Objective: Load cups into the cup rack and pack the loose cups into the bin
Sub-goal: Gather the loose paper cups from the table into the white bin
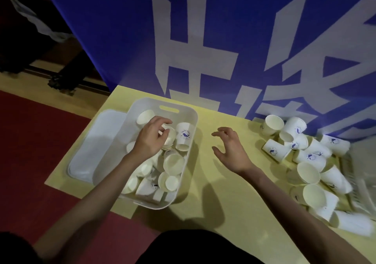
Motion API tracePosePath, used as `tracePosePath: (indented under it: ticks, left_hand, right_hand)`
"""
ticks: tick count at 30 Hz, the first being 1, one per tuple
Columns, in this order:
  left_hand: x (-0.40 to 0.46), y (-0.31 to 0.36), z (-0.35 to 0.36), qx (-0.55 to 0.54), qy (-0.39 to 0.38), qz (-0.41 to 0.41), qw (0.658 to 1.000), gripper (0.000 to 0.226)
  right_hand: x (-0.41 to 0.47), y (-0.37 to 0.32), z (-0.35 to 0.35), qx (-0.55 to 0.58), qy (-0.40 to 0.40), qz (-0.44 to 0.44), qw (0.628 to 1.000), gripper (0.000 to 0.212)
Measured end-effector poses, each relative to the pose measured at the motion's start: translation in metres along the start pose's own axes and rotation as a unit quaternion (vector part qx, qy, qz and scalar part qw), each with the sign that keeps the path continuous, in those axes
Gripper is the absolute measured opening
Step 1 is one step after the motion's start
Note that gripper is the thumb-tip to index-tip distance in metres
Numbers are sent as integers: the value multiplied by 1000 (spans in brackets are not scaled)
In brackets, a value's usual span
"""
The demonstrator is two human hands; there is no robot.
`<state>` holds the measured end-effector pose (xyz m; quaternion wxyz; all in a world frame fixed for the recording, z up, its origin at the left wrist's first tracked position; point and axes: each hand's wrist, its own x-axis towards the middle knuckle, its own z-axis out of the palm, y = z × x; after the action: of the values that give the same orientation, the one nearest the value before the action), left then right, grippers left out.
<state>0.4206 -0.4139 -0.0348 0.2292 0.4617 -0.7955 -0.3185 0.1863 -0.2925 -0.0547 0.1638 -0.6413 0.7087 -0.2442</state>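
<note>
Head view: your yellow table (213, 182) carries the white bin (189, 121) at left, already part filled, with loose cups (309, 162) heaped well apart at right, so each must travel across. Your left hand (151, 139) grasps a cup (169, 135) inside the bin; your right hand (230, 147) hovers between them, released and holding nothing.

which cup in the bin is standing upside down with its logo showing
The paper cup by the bin's far right wall, just right of the left hand. The others lie tilted or show their mouths.
</note>
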Motion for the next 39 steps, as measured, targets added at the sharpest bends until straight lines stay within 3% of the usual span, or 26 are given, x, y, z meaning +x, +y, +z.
tracePosePath:
  ticks: [11, 20, 26, 31, 39]
  left_hand:
    - [-19, 89, 93, -35, -97, 127, 986, 19]
    - [-10, 145, 216, 69, -269, 164, 946, 31]
    - [16, 174, 279, 166, -321, 200, 911, 49]
    - [50, 182, 323, 252, -290, 199, 902, 68]
    - [70, 176, 366, 339, -276, 198, 877, 57]
  right_hand:
    - [-141, 95, -27, 5, 37, 182, 983, 37]
    - [-201, 156, -68, -31, 115, 307, 944, 54]
    - [-195, 192, -77, -52, 89, 266, 958, 53]
    - [-180, 221, -84, -107, 35, 219, 969, 59]
    - [-169, 236, -79, -119, 7, 219, 968, 33]
